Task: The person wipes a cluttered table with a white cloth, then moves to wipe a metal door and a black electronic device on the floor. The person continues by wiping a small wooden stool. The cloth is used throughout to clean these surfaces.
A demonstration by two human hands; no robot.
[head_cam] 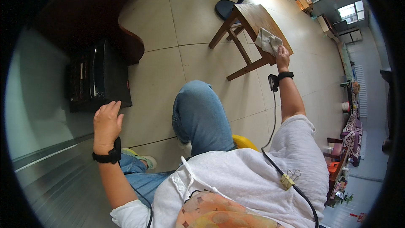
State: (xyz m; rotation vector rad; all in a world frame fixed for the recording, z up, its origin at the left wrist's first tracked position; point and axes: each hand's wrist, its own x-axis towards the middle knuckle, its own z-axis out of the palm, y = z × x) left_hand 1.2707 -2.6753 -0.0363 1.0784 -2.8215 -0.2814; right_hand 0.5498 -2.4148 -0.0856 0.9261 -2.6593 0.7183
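My right hand [282, 57] is closed on a pale folded cloth [268, 41], near one end of a wooden stool [258, 15]. The cloth lies on the seat and hangs a little over its near edge. To the left, my left hand [107, 122] is empty, with its thumb away from the fingers. Those fingertips are close to the lower corner of a black box-shaped unit [114, 79] with silver trim; whether they touch it I cannot tell. A black band with a cable circles each wrist.
A dark wooden desk [91, 9] with a curved edge stands at upper left. Behind the stool is a round black stand base [224, 9] with a pole. Something yellow [245, 142] shows beneath me. Pale tiles [155, 82] cover the floor; furniture lines the right side.
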